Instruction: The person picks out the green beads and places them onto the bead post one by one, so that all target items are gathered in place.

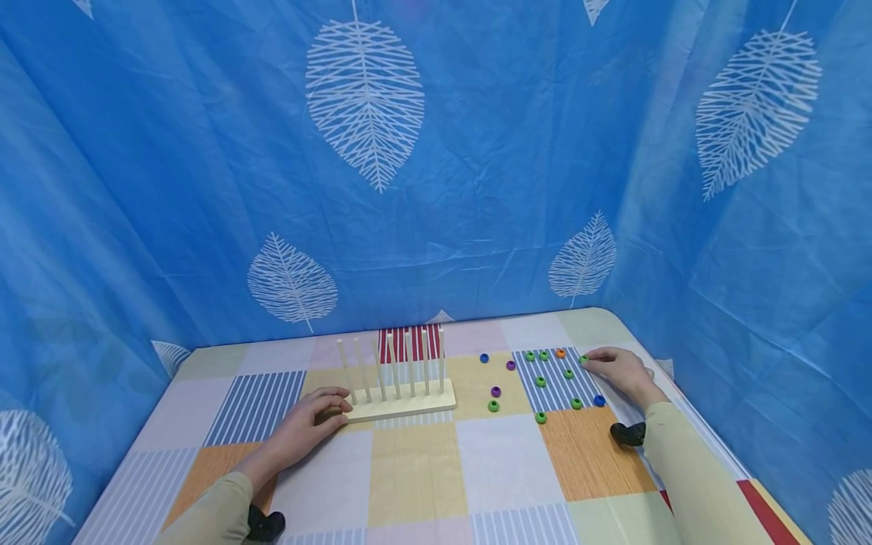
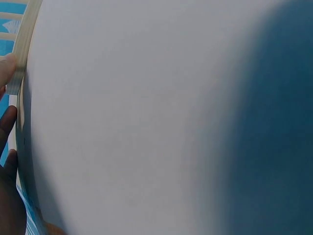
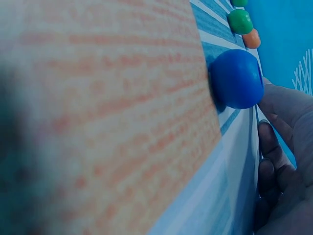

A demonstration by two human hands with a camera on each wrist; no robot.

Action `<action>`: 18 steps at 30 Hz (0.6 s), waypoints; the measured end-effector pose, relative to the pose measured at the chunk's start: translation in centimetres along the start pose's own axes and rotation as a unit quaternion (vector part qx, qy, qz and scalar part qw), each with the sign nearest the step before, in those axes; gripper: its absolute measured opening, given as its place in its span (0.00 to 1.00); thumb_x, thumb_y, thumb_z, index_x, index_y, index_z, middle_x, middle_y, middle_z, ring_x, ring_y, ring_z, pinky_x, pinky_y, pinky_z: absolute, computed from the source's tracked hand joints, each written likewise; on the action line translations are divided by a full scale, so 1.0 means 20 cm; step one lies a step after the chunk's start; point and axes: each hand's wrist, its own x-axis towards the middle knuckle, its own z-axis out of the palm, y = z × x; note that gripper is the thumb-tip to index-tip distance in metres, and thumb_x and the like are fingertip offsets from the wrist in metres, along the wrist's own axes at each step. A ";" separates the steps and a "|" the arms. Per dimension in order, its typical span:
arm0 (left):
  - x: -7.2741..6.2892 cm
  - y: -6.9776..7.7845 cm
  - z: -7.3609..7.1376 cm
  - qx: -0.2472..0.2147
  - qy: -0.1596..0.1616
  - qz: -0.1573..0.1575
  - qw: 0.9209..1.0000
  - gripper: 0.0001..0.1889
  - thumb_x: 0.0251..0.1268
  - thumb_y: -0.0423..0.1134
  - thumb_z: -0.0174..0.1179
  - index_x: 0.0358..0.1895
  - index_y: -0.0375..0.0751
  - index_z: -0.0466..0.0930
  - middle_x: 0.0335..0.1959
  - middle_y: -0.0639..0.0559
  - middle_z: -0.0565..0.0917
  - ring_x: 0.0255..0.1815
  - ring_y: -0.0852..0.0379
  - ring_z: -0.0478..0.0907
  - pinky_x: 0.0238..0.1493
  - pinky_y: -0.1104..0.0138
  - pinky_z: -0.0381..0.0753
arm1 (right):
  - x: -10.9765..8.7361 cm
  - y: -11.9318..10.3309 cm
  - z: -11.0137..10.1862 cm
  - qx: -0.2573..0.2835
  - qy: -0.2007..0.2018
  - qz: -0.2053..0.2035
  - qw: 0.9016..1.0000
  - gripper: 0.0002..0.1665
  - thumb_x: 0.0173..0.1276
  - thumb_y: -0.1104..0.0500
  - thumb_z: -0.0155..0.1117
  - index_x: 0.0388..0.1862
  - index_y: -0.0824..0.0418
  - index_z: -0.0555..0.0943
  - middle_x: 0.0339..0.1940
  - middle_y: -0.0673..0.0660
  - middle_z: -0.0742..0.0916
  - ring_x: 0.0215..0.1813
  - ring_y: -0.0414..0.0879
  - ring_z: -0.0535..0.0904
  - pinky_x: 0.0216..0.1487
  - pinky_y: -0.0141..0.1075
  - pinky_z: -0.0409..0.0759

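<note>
A pale wooden peg rack (image 1: 402,405) with a row of upright pegs stands on the table, left of the beads. My left hand (image 1: 309,428) grips the left end of its base; in the left wrist view, fingertips lie at that end of the base (image 2: 22,54). Over on the right, my right hand (image 1: 620,371) pinches a green bead (image 1: 583,359) between thumb and fingertips, at the far side of the scattered beads. In the right wrist view a blue bead (image 3: 237,78) blocks sight of those fingertips. None of the pegs carries a bead.
Loose beads lie between the rack and my right hand: several green ones (image 1: 540,381), an orange one (image 1: 561,353), two purple ones (image 1: 496,391) and a second blue one (image 1: 484,358). A patchwork-patterned cloth (image 1: 415,469) covers the table. Blue curtains (image 1: 477,189) enclose its back and sides.
</note>
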 end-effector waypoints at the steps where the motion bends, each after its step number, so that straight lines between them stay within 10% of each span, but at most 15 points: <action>1: 0.00 0.00 0.00 0.000 0.000 -0.001 1.000 0.06 0.70 0.40 0.68 0.45 0.56 0.85 0.63 0.51 0.79 0.68 0.42 0.72 0.70 0.42 0.68 | 0.00 0.00 0.00 -0.002 0.000 -0.002 1.000 0.30 0.74 0.43 0.64 0.61 0.65 0.81 0.65 0.71 0.79 0.65 0.69 0.69 0.58 0.67 0.54; 18: 0.00 0.01 -0.01 0.004 -0.001 -0.001 1.000 0.06 0.70 0.38 0.67 0.45 0.55 0.86 0.63 0.50 0.79 0.68 0.42 0.72 0.70 0.43 0.68 | 0.00 -0.02 -0.03 0.018 -0.015 0.015 1.000 0.34 0.76 0.41 0.62 0.63 0.68 0.77 0.64 0.72 0.78 0.62 0.66 0.72 0.66 0.64 0.69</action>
